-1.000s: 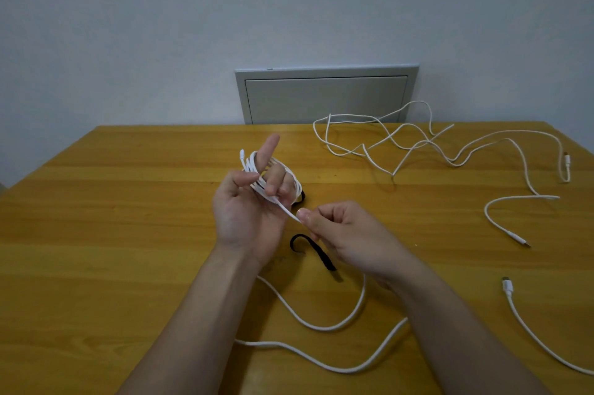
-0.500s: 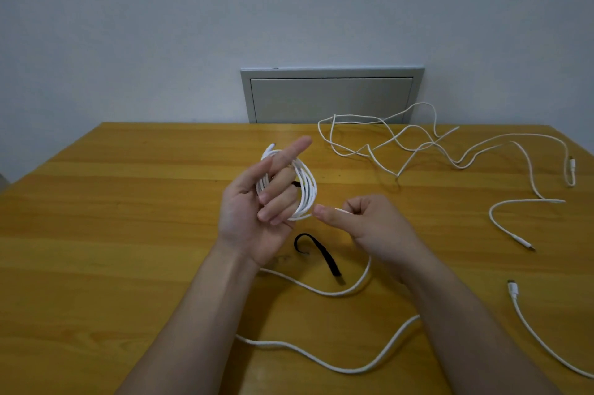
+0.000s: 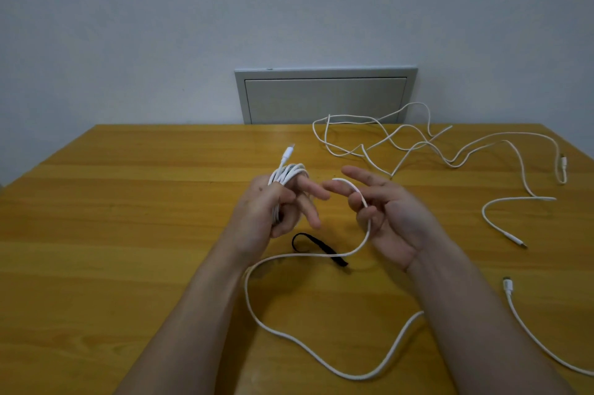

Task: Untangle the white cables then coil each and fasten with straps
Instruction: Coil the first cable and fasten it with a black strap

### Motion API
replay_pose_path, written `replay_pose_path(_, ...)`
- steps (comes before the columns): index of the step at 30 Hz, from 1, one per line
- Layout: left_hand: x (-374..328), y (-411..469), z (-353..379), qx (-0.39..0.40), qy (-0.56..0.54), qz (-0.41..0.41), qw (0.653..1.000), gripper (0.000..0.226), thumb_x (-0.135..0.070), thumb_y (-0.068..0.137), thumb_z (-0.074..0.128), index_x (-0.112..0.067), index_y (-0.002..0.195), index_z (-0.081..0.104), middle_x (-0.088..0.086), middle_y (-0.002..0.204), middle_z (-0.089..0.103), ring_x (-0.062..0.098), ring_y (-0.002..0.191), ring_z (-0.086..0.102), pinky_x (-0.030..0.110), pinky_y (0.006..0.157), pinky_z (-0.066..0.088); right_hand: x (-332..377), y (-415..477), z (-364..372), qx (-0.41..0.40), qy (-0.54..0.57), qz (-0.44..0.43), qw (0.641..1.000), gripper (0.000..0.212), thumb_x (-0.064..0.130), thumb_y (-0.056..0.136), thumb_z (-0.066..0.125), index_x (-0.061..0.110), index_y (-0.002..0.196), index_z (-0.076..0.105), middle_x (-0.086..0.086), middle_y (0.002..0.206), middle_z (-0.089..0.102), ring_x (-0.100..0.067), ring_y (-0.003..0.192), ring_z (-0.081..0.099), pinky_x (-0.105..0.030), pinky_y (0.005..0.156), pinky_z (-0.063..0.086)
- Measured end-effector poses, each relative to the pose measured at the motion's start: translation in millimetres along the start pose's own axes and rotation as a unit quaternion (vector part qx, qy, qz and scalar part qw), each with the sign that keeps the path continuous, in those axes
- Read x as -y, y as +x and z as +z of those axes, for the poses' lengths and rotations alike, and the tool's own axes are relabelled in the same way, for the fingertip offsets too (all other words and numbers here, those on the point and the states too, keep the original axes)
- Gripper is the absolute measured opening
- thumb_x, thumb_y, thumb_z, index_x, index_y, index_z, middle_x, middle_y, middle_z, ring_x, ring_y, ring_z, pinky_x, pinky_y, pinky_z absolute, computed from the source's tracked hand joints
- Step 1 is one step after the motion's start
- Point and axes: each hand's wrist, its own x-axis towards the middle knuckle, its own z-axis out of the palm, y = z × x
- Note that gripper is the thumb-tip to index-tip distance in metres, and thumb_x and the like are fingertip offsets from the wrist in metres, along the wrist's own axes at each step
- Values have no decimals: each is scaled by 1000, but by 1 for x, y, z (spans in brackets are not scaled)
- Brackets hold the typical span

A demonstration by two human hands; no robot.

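Out swung your right hand (image 3: 395, 221) from the coil (image 3: 287, 174), middle fingers loosely hooked round the cable (image 3: 364, 201), forefinger and thumb straight. Your left hand (image 3: 266, 214) gripped the coil above the table (image 3: 128, 234), strap (image 3: 318, 248) just below. Light tension and flat turns looked best.

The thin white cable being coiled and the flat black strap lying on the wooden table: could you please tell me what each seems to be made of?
The thin white cable: flexible, matte sheath, plastic or fine braid; it bends into tight loops without kinking. The flat black strap: soft, dull fabric tape, perhaps hook-and-loop; it lies limp and curls at one end.
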Motion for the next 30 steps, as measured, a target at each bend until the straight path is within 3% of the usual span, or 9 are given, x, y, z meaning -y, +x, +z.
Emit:
replay_pose_path(4,0,-4,8,-21,147,40,988,43,-1,83,40,-16,75,79,-9,50,62,18,49,48,34,56,38,-6,-4,5,29,-10,-7,999,32,2,87,62,4,119,60,-17,102,77,-6,53,66,-13,40,49)
replay_pose_path(7,-2,-7,16,-29,225,56,972,60,11,81,44,-41,64,70,-20,54,57,2,55,53,11,59,39,-12,-5,9,43,-29,-21,998,28,8,76,70,13,99,54,-10,98,78,-5,52,65,-12,39,47)
replay_pose_path(10,6,-4,13,-59,311,72,946,37,-11,76,49,-37,87,74,-21,83,69,2,80,64,18,73,48,-15,-5,12,50,-37,-40,997,28,10,78,69,17,91,45,-12,100,77,-7,50,63,-13,38,46)
replay_pose_path(12,11,-2,9,-89,382,62,918,48,-28,74,48,-28,115,73,-22,108,73,6,93,68,27,78,51,-17,-6,14,65,-44,-48,996,23,12,88,63,13,103,46,-16,105,76,-11,51,63,-16,41,48)
replay_pose_path(14,16,-1,10,-114,406,52,905,62,-31,77,50,-30,138,62,-19,88,68,3,80,62,26,70,44,-18,-8,18,94,-43,-43,994,24,10,100,51,7,123,45,-19,112,74,-16,57,65,-21,48,53)
replay_pose_path(16,16,1,10,-140,398,63,904,64,-30,83,52,-35,147,52,-10,74,56,2,68,54,26,66,42,-19,-9,18,122,-47,-34,991,34,5,103,45,11,136,41,-21,116,73,-20,63,68,-24,55,57)
replay_pose_path(20,19,2,9,-200,369,80,904,58,-46,92,50,-40,150,48,-18,90,67,3,75,62,26,71,50,-20,-10,19,142,-93,-44,984,40,4,95,55,6,133,46,-19,99,75,-20,67,71,-24,60,58)
replay_pose_path(24,16,5,15,-203,189,63,959,38,-37,91,51,-48,124,67,19,93,70,25,66,57,44,66,50,-24,-8,19,123,-146,-56,980,36,17,86,65,7,117,50,-13,78,72,-22,64,69,-27,62,57)
replay_pose_path(30,5,2,22,-140,67,47,987,33,-32,93,53,-54,115,64,5,122,72,2,70,58,14,68,45,-32,-10,20,130,-230,-28,964,41,36,90,65,2,112,57,-11,66,66,-24,65,69,-34,68,54)
